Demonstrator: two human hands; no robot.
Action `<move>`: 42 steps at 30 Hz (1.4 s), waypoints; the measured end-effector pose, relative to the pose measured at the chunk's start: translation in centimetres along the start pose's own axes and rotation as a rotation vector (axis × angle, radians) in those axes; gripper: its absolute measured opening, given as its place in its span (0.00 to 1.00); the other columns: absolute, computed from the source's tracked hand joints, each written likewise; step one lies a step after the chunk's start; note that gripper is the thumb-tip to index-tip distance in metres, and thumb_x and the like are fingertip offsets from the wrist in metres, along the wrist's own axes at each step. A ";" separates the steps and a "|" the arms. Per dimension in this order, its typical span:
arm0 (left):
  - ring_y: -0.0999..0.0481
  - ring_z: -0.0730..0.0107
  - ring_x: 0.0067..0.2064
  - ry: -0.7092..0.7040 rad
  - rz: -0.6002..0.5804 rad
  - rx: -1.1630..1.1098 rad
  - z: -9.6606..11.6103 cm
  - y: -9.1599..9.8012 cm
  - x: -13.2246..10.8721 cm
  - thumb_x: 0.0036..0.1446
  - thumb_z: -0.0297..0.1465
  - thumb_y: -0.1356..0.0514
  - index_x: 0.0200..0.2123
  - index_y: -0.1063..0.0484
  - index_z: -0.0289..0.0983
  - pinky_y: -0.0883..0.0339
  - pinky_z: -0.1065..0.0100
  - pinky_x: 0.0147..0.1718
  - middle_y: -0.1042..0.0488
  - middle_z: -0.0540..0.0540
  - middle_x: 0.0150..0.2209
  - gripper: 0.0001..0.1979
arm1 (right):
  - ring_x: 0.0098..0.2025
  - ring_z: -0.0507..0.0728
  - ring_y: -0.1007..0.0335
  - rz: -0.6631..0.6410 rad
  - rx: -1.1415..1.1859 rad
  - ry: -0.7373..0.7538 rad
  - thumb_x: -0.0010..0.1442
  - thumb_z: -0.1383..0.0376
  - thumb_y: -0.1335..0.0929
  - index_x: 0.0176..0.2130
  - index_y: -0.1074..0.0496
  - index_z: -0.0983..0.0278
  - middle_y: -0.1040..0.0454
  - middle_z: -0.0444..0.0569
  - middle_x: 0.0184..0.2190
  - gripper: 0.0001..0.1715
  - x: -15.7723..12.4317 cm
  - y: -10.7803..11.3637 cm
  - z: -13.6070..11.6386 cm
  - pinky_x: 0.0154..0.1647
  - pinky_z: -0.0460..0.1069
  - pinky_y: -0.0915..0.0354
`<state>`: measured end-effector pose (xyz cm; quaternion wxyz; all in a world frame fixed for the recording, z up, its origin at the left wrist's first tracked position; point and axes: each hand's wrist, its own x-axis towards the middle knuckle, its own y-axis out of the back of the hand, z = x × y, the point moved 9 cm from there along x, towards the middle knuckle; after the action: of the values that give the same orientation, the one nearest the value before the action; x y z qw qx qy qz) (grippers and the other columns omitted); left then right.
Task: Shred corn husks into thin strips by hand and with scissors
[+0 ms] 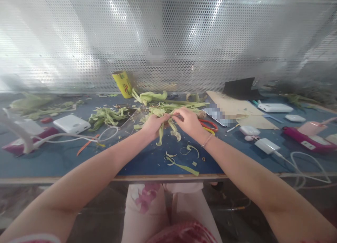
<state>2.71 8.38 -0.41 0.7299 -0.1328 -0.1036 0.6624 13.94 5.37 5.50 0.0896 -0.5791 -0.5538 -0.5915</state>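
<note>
My left hand and my right hand meet over the middle of the table, fingers pinched on pale green husk strips. Ends of the strips hang down below the fingers, curled and ragged. Just behind the hands lies a heap of long green husk leaves. A smaller pile of husk leaves is left of my left hand. Thin torn shreds are scattered on the blue tabletop in front of me. Red-orange scissor-like handles show partly beside my right wrist.
A yellow cardboard tube stands tilted at the back before a perforated metal screen. To the right are a phone, brown card, a white charger and cables. On the left are a white box-like device and a purple power strip.
</note>
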 end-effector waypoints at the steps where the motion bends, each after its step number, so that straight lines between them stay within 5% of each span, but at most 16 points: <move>1: 0.28 0.75 0.26 -0.002 -0.002 -0.005 0.0 0.0 0.0 0.41 0.25 0.34 0.26 0.28 0.31 0.32 0.72 0.28 0.26 0.47 0.24 0.06 | 0.37 0.54 0.33 -0.004 -0.005 -0.002 0.56 0.69 0.34 0.33 0.32 0.65 0.29 0.49 0.32 0.01 0.0 -0.1 0.0 0.39 0.49 0.38; 15: 0.26 0.70 0.30 -0.126 0.005 0.049 0.1 0.6 0.6 0.33 0.32 0.30 0.26 0.26 0.31 0.31 0.67 0.33 0.25 0.46 0.27 0.15 | 0.35 0.54 0.35 -0.146 -0.192 0.033 0.61 0.70 0.40 0.34 0.31 0.65 0.32 0.50 0.33 0.10 -0.3 -1.2 -0.8 0.36 0.48 0.40; 24: 0.28 0.72 0.28 -0.221 0.027 0.146 0.9 0.9 0.7 0.35 0.33 0.31 0.25 0.26 0.32 0.32 0.69 0.32 0.26 0.48 0.25 0.13 | 0.34 0.53 0.37 -0.116 -0.076 -0.020 0.57 0.72 0.38 0.31 0.34 0.64 0.34 0.48 0.31 0.05 -0.1 -1.3 0.1 0.36 0.47 0.40; 34: 0.27 0.71 0.29 -0.246 0.032 0.272 0.7 1.2 0.9 0.37 0.35 0.32 0.27 0.25 0.33 0.33 0.69 0.32 0.25 0.46 0.27 0.13 | 0.32 0.54 0.39 -0.297 -0.270 0.034 0.60 0.72 0.42 0.33 0.36 0.66 0.36 0.51 0.33 0.08 -0.6 -3.1 -0.2 0.32 0.48 0.42; 37: 0.27 0.71 0.28 -0.253 0.041 0.309 0.7 1.4 0.9 0.37 0.35 0.32 0.28 0.24 0.33 0.33 0.70 0.30 0.24 0.46 0.27 0.14 | 0.32 0.54 0.39 -0.265 -0.207 0.043 0.57 0.73 0.41 0.31 0.36 0.65 0.36 0.50 0.32 0.07 -0.5 -3.0 -0.3 0.33 0.48 0.42; 42: 0.28 0.73 0.27 -0.223 0.025 0.193 0.9 1.0 0.6 0.37 0.33 0.32 0.26 0.26 0.33 0.33 0.70 0.31 0.25 0.47 0.26 0.12 | 0.27 0.52 0.39 -0.099 0.015 -0.146 0.51 0.73 0.37 0.26 0.35 0.64 0.36 0.44 0.23 0.05 -0.1 -1.5 0.9 0.30 0.47 0.41</move>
<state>1.54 9.15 0.07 0.7150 0.0110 -0.1181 0.6890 13.42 6.58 4.38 0.0240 -0.5920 -0.5911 -0.5472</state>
